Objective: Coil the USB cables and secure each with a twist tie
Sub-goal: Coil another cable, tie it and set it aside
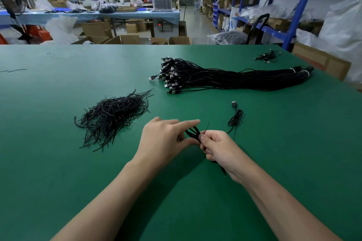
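Right of black twist-tie heap: left hand pinches coiled black USB cable, right hand pinches black wire tie; twist snugly.

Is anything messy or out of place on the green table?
Only small things: one USB plug pokes out of the big cable bundle, a few cables lie tangled alone at the far corner, and stray ties sit far from the tie pile.
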The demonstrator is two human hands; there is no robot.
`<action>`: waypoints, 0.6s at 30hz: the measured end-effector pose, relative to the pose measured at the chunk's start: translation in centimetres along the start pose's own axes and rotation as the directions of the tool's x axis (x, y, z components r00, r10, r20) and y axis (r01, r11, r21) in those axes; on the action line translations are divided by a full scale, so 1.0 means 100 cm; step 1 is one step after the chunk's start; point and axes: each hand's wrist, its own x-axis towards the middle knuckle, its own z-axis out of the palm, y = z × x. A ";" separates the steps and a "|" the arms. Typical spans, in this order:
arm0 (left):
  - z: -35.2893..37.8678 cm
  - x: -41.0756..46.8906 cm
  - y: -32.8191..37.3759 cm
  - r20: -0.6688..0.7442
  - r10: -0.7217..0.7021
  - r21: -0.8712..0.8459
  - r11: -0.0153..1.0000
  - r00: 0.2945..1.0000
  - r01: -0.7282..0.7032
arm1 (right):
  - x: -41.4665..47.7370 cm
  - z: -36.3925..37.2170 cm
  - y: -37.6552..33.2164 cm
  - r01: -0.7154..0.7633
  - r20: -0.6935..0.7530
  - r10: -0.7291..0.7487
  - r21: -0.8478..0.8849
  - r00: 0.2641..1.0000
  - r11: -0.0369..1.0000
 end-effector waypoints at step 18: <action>-0.004 0.004 -0.020 0.320 0.150 -0.311 0.949 0.936 -0.046 | -0.005 -0.008 -0.005 -0.031 0.275 0.013 0.062 0.961 0.998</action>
